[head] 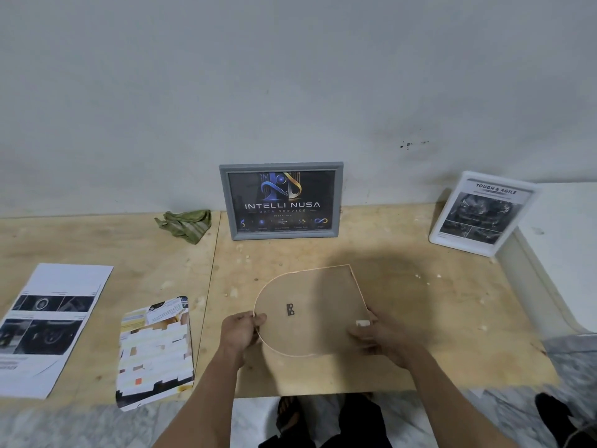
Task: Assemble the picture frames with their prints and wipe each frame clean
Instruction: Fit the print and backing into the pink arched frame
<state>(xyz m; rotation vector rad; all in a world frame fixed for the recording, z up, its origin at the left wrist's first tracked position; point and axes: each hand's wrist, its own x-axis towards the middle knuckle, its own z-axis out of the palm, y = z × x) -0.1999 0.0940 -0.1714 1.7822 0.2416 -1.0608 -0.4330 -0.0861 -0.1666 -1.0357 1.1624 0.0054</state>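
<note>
Both hands, left hand (241, 331) and right hand (379, 334), grip the arch-shaped backing board (313, 313) between them at lower centre, its rounded end pointing left

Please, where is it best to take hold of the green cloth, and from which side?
Pinch the raised, bunched middle of the green cloth from above. It lies crumpled on the table near the wall, left of the grey frame, so its folds stand up and offer fingers something to catch.

An arch-shaped brown backing board (315, 310) with a small metal hanger lies near centre. A grey framed print (281, 201) stands far centre; a white framed print (481, 215) leans far right.
</note>
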